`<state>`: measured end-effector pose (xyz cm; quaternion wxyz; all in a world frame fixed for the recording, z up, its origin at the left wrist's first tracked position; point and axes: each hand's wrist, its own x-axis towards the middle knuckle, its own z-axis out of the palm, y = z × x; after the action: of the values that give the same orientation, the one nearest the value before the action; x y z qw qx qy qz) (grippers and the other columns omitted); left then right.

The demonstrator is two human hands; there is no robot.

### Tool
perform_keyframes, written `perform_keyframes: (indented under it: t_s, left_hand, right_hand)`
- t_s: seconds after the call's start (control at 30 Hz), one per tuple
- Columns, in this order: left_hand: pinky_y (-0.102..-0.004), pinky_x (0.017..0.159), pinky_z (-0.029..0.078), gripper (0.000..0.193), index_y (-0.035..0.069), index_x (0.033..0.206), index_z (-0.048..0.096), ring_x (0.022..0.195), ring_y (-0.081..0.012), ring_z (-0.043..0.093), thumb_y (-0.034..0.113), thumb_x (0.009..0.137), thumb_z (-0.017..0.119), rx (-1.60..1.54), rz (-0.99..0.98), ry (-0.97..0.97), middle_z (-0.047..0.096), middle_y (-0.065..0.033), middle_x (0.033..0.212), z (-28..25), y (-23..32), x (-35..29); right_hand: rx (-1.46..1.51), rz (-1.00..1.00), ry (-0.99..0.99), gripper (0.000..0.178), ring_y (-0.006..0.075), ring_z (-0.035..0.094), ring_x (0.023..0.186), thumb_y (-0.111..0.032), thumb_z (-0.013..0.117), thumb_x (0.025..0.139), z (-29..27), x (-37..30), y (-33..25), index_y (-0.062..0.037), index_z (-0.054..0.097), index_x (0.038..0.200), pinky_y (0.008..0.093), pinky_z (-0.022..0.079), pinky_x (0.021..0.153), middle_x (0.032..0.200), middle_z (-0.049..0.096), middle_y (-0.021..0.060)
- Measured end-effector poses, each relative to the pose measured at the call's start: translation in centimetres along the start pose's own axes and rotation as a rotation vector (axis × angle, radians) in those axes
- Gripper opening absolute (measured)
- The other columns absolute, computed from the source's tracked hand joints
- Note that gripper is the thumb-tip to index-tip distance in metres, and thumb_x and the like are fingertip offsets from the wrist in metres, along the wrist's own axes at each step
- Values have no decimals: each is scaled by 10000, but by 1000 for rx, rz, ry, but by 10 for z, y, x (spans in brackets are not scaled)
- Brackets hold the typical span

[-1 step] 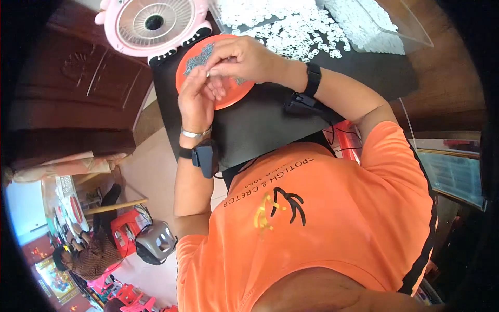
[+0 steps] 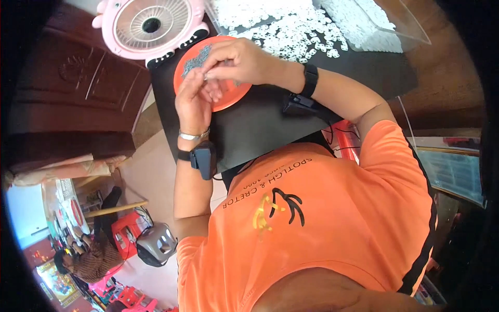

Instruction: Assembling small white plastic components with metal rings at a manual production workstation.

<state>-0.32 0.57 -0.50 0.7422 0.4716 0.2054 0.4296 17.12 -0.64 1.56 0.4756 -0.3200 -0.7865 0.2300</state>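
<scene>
My left hand (image 2: 194,104) and my right hand (image 2: 241,61) meet fingertip to fingertip over a round orange plate (image 2: 234,100). Between the pinched fingers is a tiny pale piece (image 2: 206,78), mostly covered, so its kind cannot be made out. Thumb and forefinger of the left hand are closed on it while its other fingers curl loosely. From above, the right hand's fingers press together at the same spot. A heap of small grey metal-looking parts (image 2: 195,63) lies on the plate, partly hidden behind the right hand.
Many small white plastic pieces (image 2: 296,39) are spread on the black table (image 2: 249,130) beyond my right hand. Clear bins (image 2: 371,31) of similar pieces stand at the back right. A pink fan (image 2: 150,26) is at the far left. Another person (image 2: 96,257) is at the lower left.
</scene>
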Motion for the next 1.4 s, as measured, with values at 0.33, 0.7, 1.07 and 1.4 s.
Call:
perform_keyframes:
  t_s: [0.33, 0.7, 1.07, 1.4]
  left_hand:
    - [-216, 513, 404, 135, 27, 864, 497, 527, -112, 499, 154, 900, 474, 39, 32, 146, 546, -56, 655, 10, 0, -4]
    - [-201, 484, 345, 148, 49, 777, 518, 531, -84, 463, 138, 883, 466, 352, -62, 198, 523, -14, 643, 4, 6, -6]
    - [-220, 510, 382, 152, 45, 778, 515, 521, -97, 453, 126, 892, 454, 344, 44, 283, 516, -24, 639, 7, 8, -5]
    - [-212, 487, 376, 142, 43, 779, 520, 500, -98, 455, 116, 883, 456, 292, 67, 332, 525, -27, 629, -3, 10, -3]
  right_hand:
    - [-204, -137, 50, 182, 186, 592, 710, -157, 646, 768, 6, 0, 8, -52, 650, 917, 296, 491, 643, 776, 590, 76]
    - [-596, -318, -32, 215, 227, 594, 814, -206, 572, 806, -13, 2, 20, -127, 654, 988, 331, 493, 683, 884, 608, 56]
    - [-551, 376, -197, 145, 194, 613, 638, -247, 638, 734, -88, 2, 85, -125, 676, 803, 319, 465, 610, 694, 644, 49]
    - [-501, 34, -386, 155, 246, 580, 809, -222, 610, 734, -24, 9, 33, -83, 660, 781, 356, 471, 691, 806, 614, 77]
